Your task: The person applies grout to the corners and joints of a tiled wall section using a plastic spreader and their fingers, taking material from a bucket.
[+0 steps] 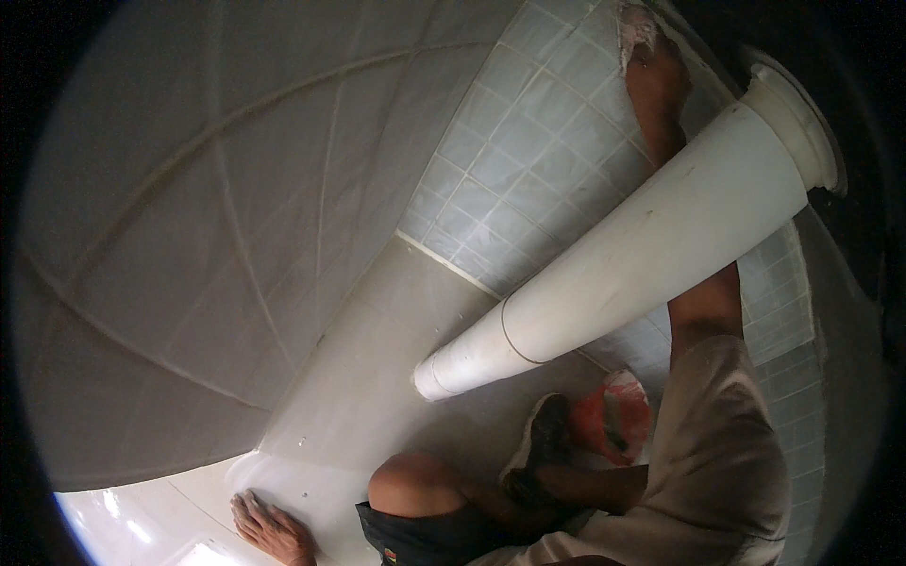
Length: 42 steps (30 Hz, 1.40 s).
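High on the tiled wall [528, 141], my right hand [658, 85] is closed around a crumpled pinkish-white rag [637, 26] and presses it to the tiles. My right forearm passes behind a thick white pipe [613, 255]. At the lower left, my left hand [272, 530] lies flat with fingers spread on a smooth pale surface, holding nothing. A red container [590, 415] with white smears and something dark in it stands by my shoe [538, 443].
The white pipe slants across the space in front of me, with a wide collar [802, 132] at its upper right end. Large grey tiles with pale joints [217, 132] cover the left wall. My bent knee [415, 486] is close to the pipe's lower end.
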Each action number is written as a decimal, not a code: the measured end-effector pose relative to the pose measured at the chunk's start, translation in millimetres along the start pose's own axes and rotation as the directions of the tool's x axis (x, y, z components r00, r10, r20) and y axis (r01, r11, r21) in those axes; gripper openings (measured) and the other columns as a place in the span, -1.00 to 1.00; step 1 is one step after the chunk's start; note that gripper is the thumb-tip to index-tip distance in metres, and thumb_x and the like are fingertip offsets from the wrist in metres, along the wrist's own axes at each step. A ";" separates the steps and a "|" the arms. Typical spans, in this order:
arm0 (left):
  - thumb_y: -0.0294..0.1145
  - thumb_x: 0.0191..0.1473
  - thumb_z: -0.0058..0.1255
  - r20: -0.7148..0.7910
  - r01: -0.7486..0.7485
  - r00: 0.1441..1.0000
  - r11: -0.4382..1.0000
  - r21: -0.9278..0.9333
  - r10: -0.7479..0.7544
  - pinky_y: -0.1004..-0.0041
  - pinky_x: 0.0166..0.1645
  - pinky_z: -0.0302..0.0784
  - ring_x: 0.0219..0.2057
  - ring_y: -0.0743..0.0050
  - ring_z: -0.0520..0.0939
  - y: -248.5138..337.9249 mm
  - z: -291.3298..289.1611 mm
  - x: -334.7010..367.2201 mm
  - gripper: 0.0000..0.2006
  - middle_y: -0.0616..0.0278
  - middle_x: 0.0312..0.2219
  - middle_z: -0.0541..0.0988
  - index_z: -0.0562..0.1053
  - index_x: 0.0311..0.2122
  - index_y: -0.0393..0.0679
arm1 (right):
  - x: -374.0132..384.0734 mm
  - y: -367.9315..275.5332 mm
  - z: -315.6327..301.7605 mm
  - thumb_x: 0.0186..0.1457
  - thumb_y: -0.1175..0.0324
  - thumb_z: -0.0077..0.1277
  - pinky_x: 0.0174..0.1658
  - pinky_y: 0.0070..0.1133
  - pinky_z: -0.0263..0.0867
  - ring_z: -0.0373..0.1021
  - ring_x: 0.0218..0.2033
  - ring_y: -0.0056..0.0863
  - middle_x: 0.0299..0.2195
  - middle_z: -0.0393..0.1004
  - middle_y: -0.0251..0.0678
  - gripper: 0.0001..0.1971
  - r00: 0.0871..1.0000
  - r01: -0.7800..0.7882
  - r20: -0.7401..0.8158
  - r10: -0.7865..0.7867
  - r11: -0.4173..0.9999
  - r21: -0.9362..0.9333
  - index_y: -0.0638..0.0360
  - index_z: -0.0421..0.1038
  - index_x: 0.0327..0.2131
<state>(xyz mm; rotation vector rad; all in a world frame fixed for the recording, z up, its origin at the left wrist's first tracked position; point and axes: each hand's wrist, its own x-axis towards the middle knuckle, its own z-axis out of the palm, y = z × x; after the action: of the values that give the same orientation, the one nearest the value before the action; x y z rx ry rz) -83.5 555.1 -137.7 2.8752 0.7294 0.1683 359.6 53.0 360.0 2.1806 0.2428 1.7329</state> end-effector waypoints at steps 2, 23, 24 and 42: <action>-0.18 0.26 -0.34 0.009 -0.005 1.000 0.999 -0.031 0.006 0.05 0.36 -0.12 0.30 0.01 0.11 2.8 -4.0 0.9 -0.51 -0.03 0.25 0.19 0.22 0.23 -0.16 | -6.0 7.2 -6.2 0.10 0.29 0.00 -0.02 -0.24 0.33 0.43 -0.10 0.01 -0.12 0.49 0.03 -0.66 0.996 -0.072 0.041 0.073 0.997 -0.026 0.23 0.47 -0.07; -0.17 0.25 -0.34 0.027 0.042 0.999 0.999 -0.032 -0.041 0.07 0.37 -0.15 0.31 0.03 0.10 -0.4 -0.8 1.7 -0.51 0.00 0.26 0.17 0.22 0.23 -0.15 | 27.5 -26.3 -1.2 0.12 0.20 -0.07 0.04 -0.23 0.29 0.38 -0.03 0.05 -0.04 0.46 0.00 -0.62 0.904 -0.160 0.400 0.151 0.987 -0.012 0.14 0.46 -0.03; -0.17 0.25 -0.34 0.028 0.041 0.999 0.998 -0.037 -0.040 0.07 0.37 -0.15 0.31 0.03 0.10 0.9 -1.7 1.2 -0.51 0.00 0.26 0.17 0.22 0.23 -0.15 | 18.6 -4.9 -1.9 0.12 0.20 -0.07 0.05 -0.23 0.29 0.38 -0.02 0.05 -0.04 0.46 0.00 -0.62 0.941 -0.136 0.305 0.145 0.989 -0.049 0.14 0.46 -0.03; -0.17 0.29 -0.36 0.025 0.041 0.999 0.999 0.010 -0.041 0.06 0.36 -0.09 0.30 0.02 0.12 4.7 5.9 0.1 -0.52 0.00 0.26 0.18 0.22 0.23 -0.17 | 0.4 16.8 -28.9 0.12 0.20 -0.04 0.06 -0.27 0.29 0.40 -0.05 0.08 -0.09 0.49 0.04 -0.55 0.973 -0.103 0.212 0.091 0.994 0.045 0.24 0.40 0.04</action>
<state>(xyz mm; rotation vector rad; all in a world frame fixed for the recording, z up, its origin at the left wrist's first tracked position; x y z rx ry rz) -80.3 550.2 -142.6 2.8634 0.7864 0.1235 330.4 42.2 372.2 2.4317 0.1345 1.5451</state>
